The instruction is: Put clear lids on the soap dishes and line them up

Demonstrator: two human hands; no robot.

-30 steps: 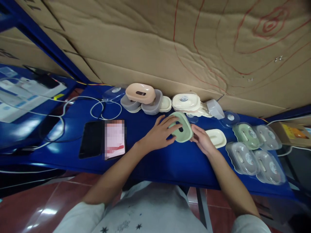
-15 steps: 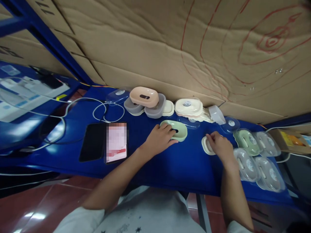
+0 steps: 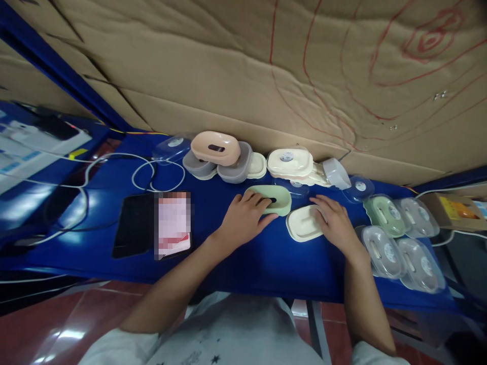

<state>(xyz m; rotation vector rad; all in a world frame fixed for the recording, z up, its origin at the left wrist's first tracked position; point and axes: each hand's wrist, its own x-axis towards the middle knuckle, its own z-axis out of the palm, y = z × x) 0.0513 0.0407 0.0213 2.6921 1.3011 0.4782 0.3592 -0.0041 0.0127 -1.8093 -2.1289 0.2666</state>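
My left hand [image 3: 247, 215] is closed over the left side of a pale green oval soap dish [image 3: 282, 197], its fingers inside and its thumb along the front. A dark slot shows in that dish's floor. To its right, a cream oval soap dish piece [image 3: 300, 223] with a raised rim lies on the table. My right hand [image 3: 335, 220] is at the right end of the cream piece, fingers stretched out and apart, the thumb touching its edge. The two pieces lie close together at their near corners.
Behind them stand a peach dish [image 3: 224, 147], grey dishes [image 3: 238, 170], a lidded cream dish [image 3: 291, 159] and a translucent cup [image 3: 337, 173]. Several lidded dishes [image 3: 384, 253] sit at right. A phone or tablet [image 3: 173, 223] and a white cable [image 3: 114, 154] lie left. Cardboard [image 3: 213, 76] walls the back.
My right hand has brought the cream piece left, close to the green dish, and its fingers have spread from their closed hold. My left hand stays on the green dish.
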